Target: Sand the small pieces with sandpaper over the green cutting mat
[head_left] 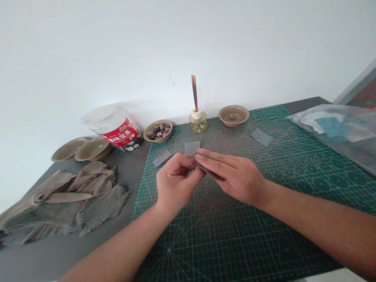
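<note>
Brown piece (pixel 214 175) is gripped by left hand (pixel 175 183) and right hand (pixel 239 177); the red jar label (pixel 121 132) reads “坚果”.

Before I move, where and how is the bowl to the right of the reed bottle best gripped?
Probably grip the bowl at its right rim, coming from the near right with the right hand once free: the rim flares outward, while the reed bottle stands left and the wall behind.

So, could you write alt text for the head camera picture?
A person's hands hold a thin, dark, partly hidden piece above a green gridded mat. Beyond stand a reed diffuser and a bowl of small blocks.
</note>
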{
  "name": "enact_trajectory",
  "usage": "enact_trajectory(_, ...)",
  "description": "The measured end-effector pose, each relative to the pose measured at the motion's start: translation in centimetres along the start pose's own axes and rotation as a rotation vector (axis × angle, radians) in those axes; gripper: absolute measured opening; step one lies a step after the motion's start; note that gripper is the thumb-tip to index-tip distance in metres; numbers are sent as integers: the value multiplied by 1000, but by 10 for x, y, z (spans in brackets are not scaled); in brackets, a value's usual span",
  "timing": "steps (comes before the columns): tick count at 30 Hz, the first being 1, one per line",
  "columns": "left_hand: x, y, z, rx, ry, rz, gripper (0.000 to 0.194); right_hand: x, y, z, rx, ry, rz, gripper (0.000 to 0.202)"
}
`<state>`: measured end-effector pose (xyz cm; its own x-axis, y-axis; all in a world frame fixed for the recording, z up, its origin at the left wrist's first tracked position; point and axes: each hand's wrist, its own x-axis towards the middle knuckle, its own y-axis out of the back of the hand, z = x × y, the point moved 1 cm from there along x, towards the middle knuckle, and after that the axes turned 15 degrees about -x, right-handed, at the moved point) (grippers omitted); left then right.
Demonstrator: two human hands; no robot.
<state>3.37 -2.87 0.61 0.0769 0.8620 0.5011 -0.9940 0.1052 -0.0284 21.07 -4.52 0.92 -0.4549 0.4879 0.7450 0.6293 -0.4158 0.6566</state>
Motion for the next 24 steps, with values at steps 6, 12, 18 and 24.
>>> enact_trajectory(6,1,1,-5,35,18,-21,23,-1,-5,6,4,-17,-17,43)
enact_trajectory(12,5,4,-10,49,70,-55,22,-3,-8,9,-13,-21,-19,45)
enact_trajectory(18,4,1,-4,-75,132,-23,18,1,-7,21,-97,-262,-137,40)
enact_trajectory(24,5,1,3,-389,274,-87,13,-2,-5,25,-88,-340,-93,41)
